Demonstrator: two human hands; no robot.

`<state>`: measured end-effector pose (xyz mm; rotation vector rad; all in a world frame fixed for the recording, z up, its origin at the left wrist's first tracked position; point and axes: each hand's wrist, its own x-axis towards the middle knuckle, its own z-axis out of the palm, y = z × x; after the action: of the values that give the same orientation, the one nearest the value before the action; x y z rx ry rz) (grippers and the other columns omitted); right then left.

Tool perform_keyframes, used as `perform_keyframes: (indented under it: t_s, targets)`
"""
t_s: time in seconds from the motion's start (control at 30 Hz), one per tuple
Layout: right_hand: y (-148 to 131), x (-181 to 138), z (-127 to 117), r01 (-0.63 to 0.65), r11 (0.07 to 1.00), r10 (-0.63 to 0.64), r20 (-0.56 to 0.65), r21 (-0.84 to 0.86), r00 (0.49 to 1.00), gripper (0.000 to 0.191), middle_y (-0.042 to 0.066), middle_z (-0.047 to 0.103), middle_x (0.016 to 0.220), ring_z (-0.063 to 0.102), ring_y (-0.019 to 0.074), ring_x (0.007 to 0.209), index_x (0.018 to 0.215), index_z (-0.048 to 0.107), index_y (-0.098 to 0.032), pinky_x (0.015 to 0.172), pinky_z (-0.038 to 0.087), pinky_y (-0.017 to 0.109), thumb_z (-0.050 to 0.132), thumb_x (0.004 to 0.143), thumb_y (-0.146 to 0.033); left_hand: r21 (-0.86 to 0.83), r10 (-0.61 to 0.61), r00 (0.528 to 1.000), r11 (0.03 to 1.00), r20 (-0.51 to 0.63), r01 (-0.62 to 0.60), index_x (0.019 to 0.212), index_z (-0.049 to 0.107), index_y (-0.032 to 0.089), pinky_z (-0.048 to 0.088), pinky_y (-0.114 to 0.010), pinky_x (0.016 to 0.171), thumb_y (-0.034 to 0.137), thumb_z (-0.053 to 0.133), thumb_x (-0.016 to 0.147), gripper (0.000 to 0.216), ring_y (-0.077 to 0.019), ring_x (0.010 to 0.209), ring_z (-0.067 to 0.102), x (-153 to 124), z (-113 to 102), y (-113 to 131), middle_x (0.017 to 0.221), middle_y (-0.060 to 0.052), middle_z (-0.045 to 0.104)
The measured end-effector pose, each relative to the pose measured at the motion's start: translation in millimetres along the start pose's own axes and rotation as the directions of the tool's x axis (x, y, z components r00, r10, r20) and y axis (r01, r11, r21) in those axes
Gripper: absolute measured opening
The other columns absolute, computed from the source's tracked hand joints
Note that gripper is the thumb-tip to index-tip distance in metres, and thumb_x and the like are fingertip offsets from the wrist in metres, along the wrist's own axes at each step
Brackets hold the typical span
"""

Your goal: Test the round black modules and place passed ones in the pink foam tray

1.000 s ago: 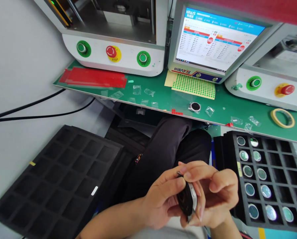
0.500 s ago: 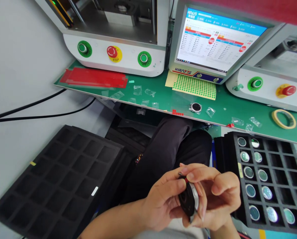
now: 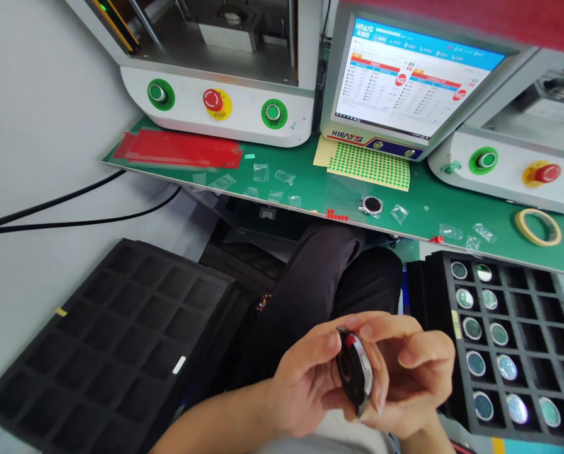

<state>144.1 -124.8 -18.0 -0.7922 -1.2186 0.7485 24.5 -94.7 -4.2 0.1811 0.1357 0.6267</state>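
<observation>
A round watch case (image 3: 356, 377) with a dark back and silver side is held on edge above my lap, with a small red piece of tape (image 3: 351, 340) near its top rim. My left hand (image 3: 305, 375) supports it from the left, thumb by the upper rim, its other fingers partly hidden behind. From the right, my right hand (image 3: 416, 375) grips the silver side with its fingers. Another watch case (image 3: 371, 205) lies on the green bench in front of me.
A black compartment tray (image 3: 135, 328) stands on the left. On the right, a second black tray (image 3: 537, 340) has several watch cases in its pockets. The bench (image 3: 305, 176) carries red film sheets (image 3: 182, 149), a green dot sticker sheet (image 3: 371, 165), clear film scraps, a tape roll (image 3: 537, 227) and a monitor (image 3: 418, 82).
My left thumb has lifted off the red tape and shifted slightly left, leaving more of the tape visible. The watch case has turned a little. The bench and trays are unchanged.
</observation>
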Motion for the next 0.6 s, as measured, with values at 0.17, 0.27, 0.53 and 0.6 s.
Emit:
perform_keyframes:
  t_s: [0.17,0.27,0.53,0.6]
  targets:
    - [1,-2,-7,-0.036,0.999,0.033,0.082,0.038,0.996,0.058,0.009,0.066,0.119,0.066,0.0228,0.107,0.116,0.048,-0.023,0.087,0.06,0.035,0.082,0.07,-0.014,0.021,-0.004,0.999,1.0,-0.039,0.005,0.075,0.065,0.012,0.025,-0.016,0.035,0.045,0.054,0.09,0.038,-0.0091,0.052,0.048,2,2,-1,0.063,-0.004,0.055]
    - [4,-3,-9,-0.028,0.999,0.024,0.114,0.031,0.993,0.058,0.008,0.068,0.117,0.066,0.0231,0.107,0.116,0.049,-0.023,0.09,0.058,0.036,0.083,0.07,-0.014,0.029,-0.021,0.997,0.999,-0.081,0.024,0.08,0.065,0.013,0.021,-0.017,0.035,0.045,0.059,0.088,0.033,-0.0083,0.047,0.044,0,2,-1,0.057,-0.002,0.053]
    - [11,0,-10,-0.01,1.0,0.007,0.135,0.018,0.991,0.048,0.008,0.071,0.114,0.069,0.0252,0.106,0.113,0.052,-0.027,0.091,0.058,0.04,0.081,0.076,-0.027,-0.004,-0.05,0.984,0.999,-0.173,0.05,0.078,0.068,0.013,0.026,-0.018,0.042,0.039,0.064,0.086,0.027,-0.0078,0.05,0.048,1,-4,2,0.062,-0.002,0.058]
    - [12,4,-9,-0.006,1.0,0.003,0.156,0.017,0.988,0.048,0.008,0.071,0.114,0.069,0.0242,0.106,0.115,0.052,-0.028,0.091,0.058,0.039,0.081,0.077,-0.028,-0.029,-0.049,0.98,0.999,-0.193,0.044,0.078,0.07,0.014,0.028,-0.016,0.044,0.037,0.065,0.085,0.025,-0.0083,0.052,0.05,2,-6,2,0.063,-0.003,0.061]
